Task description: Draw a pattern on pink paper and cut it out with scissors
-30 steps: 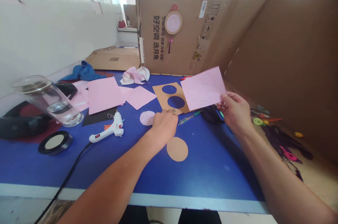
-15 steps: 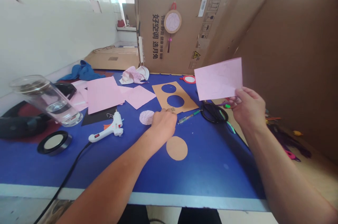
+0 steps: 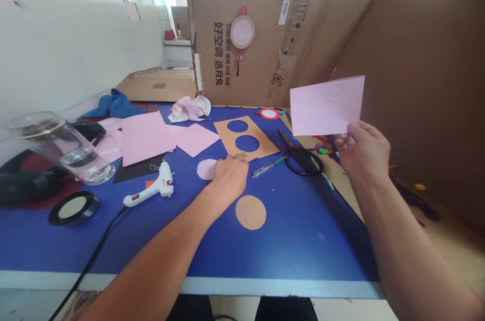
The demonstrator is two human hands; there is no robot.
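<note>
Right hand [image 3: 366,152]: clamped on lower edge of pink sheet [image 3: 326,106], raised at 2 o'clock. Left hand [image 3: 227,177]: fingers curled together at near edge of cardboard stencil [image 3: 265,140]; bare desk [image 3: 303,230] open toward 6 o'clock.

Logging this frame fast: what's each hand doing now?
Left hand: curled shut beside the pink paper circle, contents hidden.
Right hand: holding a pink paper sheet up.

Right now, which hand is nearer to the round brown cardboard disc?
Left. The left hand rests just behind-left of the disc; the right hand is raised off to its right, holding a pink paper sheet.
</note>
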